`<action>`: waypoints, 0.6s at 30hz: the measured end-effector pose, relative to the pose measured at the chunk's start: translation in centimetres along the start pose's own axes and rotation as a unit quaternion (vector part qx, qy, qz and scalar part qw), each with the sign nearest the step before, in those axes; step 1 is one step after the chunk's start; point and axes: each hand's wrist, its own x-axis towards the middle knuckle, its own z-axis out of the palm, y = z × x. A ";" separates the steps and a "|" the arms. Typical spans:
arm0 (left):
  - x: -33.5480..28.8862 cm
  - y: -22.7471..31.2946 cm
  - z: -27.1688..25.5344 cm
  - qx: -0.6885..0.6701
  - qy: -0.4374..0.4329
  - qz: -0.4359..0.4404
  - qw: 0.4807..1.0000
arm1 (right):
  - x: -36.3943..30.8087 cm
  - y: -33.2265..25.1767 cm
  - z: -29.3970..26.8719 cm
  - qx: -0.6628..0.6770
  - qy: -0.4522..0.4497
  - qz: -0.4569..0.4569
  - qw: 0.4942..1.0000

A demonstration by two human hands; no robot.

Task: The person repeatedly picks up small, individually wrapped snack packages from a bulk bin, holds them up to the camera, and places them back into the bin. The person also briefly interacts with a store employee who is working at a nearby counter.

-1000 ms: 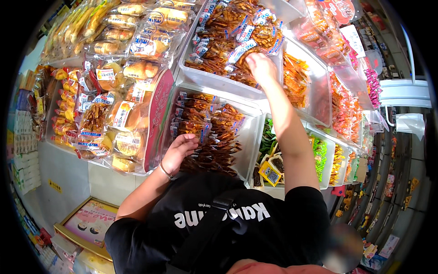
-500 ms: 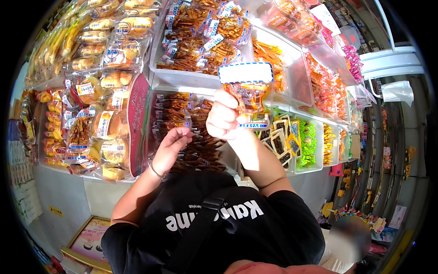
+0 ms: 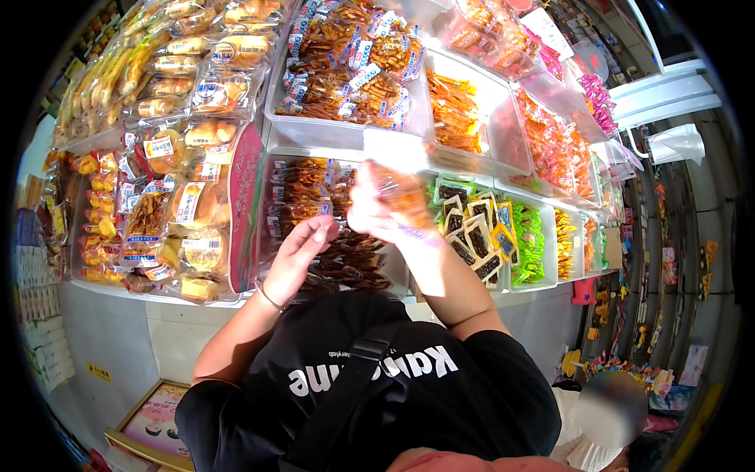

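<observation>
My right hand (image 3: 373, 206) is closed on a clear snack packet (image 3: 401, 189) with brown contents and a white upper panel. It is held up over the snack bins, smeared by motion and bright in the sunlight. To its left, my left hand (image 3: 303, 245) is loosely curled with fingers and thumb a little apart, and nothing shows in it. Below both hands lies a bin of dark brown packeted snacks (image 3: 346, 267). My left forearm partly covers that bin's near left part.
Packaged breads (image 3: 197, 200) fill the bin on the left, edged by a pink panel (image 3: 245, 204). Farther off is a tray of brown snack packets (image 3: 346, 71). Black-and-white packets (image 3: 476, 232) and green packets (image 3: 531, 244) stand to the right. Another person (image 3: 602, 417) is at lower right.
The packet in my right hand has shifted left and tilted, and is now blurred. The bins appear slightly shifted in the view. My left hand has barely moved.
</observation>
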 end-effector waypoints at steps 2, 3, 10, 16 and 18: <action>-0.3 0.5 0.7 -0.093 -0.016 0.069 0.993 | 0.3 1.4 0.5 -0.463 0.303 0.008 0.833; -0.3 0.8 1.1 -0.138 -0.026 0.101 0.985 | 0.2 2.2 -0.6 -0.697 0.296 0.019 0.653; 0.8 2.7 1.3 -0.271 0.050 0.081 0.958 | 2.3 1.5 -2.3 -0.841 0.194 0.000 0.505; 3.3 2.2 -0.5 -0.251 0.130 0.103 0.954 | 6.0 -5.0 -10.7 -0.796 0.310 -0.005 0.521; 3.6 2.0 -0.6 -0.234 0.133 0.099 0.958 | 7.2 -8.8 -15.4 -0.872 0.395 0.003 0.288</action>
